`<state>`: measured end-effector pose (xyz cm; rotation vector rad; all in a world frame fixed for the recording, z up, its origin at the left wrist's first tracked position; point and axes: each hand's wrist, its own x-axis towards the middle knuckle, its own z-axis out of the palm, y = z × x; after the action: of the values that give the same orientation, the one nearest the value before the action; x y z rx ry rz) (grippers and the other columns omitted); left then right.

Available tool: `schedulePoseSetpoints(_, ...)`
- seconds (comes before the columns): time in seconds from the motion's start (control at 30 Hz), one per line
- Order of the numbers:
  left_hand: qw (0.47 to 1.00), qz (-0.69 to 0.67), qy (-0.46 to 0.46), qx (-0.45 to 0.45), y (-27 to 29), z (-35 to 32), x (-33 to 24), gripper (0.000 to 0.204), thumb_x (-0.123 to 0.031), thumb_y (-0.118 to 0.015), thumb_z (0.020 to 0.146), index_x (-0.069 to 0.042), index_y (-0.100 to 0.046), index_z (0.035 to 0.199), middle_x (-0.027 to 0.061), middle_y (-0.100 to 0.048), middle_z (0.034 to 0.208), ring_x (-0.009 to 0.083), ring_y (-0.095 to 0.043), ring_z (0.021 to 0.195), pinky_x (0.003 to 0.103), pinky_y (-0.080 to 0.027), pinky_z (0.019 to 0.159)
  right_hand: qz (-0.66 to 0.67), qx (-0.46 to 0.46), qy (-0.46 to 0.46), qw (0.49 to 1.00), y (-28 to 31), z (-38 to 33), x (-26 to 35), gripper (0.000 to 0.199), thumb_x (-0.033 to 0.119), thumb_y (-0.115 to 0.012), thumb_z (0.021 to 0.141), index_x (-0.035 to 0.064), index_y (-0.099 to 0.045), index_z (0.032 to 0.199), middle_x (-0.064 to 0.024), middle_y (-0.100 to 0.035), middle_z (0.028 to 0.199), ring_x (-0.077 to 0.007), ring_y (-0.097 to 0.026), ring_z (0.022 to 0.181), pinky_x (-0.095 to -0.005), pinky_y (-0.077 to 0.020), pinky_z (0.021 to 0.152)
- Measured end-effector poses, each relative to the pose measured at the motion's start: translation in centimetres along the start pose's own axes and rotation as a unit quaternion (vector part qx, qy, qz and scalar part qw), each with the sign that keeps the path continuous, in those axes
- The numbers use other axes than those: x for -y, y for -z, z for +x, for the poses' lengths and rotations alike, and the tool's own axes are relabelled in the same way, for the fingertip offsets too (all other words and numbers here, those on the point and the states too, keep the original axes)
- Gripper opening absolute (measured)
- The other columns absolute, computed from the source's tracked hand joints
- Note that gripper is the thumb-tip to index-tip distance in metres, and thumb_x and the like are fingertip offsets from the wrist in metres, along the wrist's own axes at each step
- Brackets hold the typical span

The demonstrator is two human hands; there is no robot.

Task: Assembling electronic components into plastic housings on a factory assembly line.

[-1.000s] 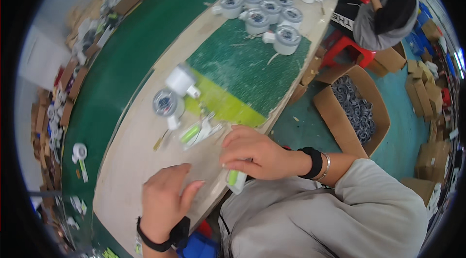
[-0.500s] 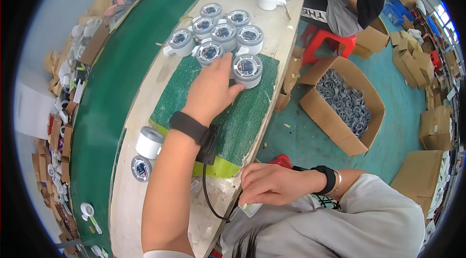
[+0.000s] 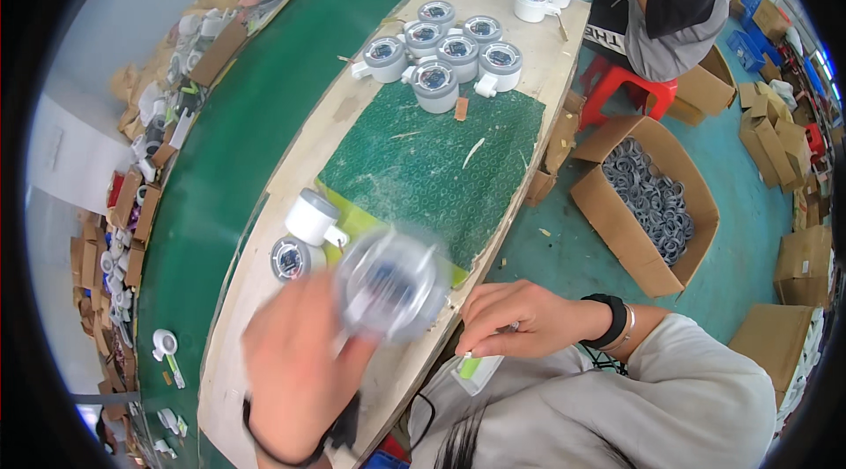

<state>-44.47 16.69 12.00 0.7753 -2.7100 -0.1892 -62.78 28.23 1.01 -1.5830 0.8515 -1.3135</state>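
A grey and white round part (image 3: pixel 394 282) is up in the air over the near end of the desk (image 3: pixel 264 319). The person's left hand (image 3: pixel 300 354) holds it by its side, fingers and thumb closed around the edge. The hand and the part are blurry, so the exact spot of each finger is hard to tell. Maybe the edge is held so the open face can stay free.

The right hand (image 3: pixel 511 319) is near the desk's edge, close to the body. Its thumb and fingers pinch the top end of a small white and green piece (image 3: pixel 476 372), and the rest hangs down. That may be to keep it out of the way.

Just past the left hand sit a white cup-like part (image 3: pixel 313 218) and an open-faced part (image 3: pixel 293 259). They are close together, so they could get bumped. The round part also hides some of the desk and the near end of the green bumpy mat (image 3: pixel 432 169).

At the mat's far end stands a bunch of matching parts (image 3: pixel 458 55), most with faces up, perhaps so their insides show. On the floor, to the right, a cardboard box (image 3: pixel 595 209) holds lots of grey rings (image 3: pixel 648 196). Beyond it, another person (image 3: pixel 683 28) sits on a red stool (image 3: pixel 630 85).
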Motion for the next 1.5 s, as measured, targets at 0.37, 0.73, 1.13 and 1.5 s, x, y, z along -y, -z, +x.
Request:
schedulePoseSetpoints(0.37, 0.957, -0.036, 0.287, 0.034, -3.9, -24.0, 3.3, 0.049, -0.013, -0.070, 0.064, 0.003, -0.051, 0.106, 0.0207, -0.056, 0.095, 0.0376, -0.054, 0.085, 0.040, -0.046, 0.073, -0.055, 0.142, -0.046, 0.987, -8.7, 4.7, 0.9, 0.008, 0.005, -0.058, 0.078, 0.0024, -0.060, 0.085, -0.0077, -0.058, 0.076, -0.0216, -0.053, 0.073, -0.0289, -0.0436, 0.065)
schedulePoseSetpoints(0.73, 0.902, -0.022, 0.412, -0.131, -2.7, -27.2, 3.3, 0.024, -0.007, -0.060, 0.075, -0.003, -0.058, 0.099, 0.0129, -0.057, 0.093, 0.0279, -0.057, 0.082, 0.033, -0.047, 0.068, -0.021, 0.162, -0.078, 0.983, -10.9, 4.8, 1.7, 0.011, -0.003, -0.062, 0.073, 0.0000, -0.065, 0.083, -0.0076, -0.061, 0.079, -0.0166, -0.054, 0.072, -0.0257, -0.0423, 0.064)
schedulePoseSetpoints(1.13, 0.863, -0.232, 0.403, -0.201, -3.0, -26.6, 2.3, 0.011, -0.004, -0.063, 0.076, 0.000, -0.061, 0.086, 0.0098, -0.060, 0.073, 0.0189, -0.057, 0.064, 0.027, -0.044, 0.059, -0.061, 0.107, -0.097, 0.988, -11.7, 5.5, 1.9, 0.009, 0.001, -0.060, 0.076, 0.0017, -0.061, 0.085, -0.0048, -0.057, 0.076, -0.0139, -0.052, 0.070, -0.0237, -0.0408, 0.063)
schedulePoseSetpoints(1.5, 0.768, -0.489, 0.309, -0.276, -3.7, -24.2, -0.4, 0.016, -0.001, -0.064, 0.075, 0.003, -0.060, 0.091, 0.0075, -0.057, 0.084, 0.0140, -0.053, 0.078, 0.024, -0.042, 0.067, -0.104, 0.194, -0.073, 0.973, -17.1, 7.1, 2.9, 0.005, 0.008, -0.057, 0.076, 0.0052, -0.053, 0.077, -0.0073, -0.053, 0.064, -0.0230, -0.053, 0.060, -0.0332, -0.0402, 0.054)
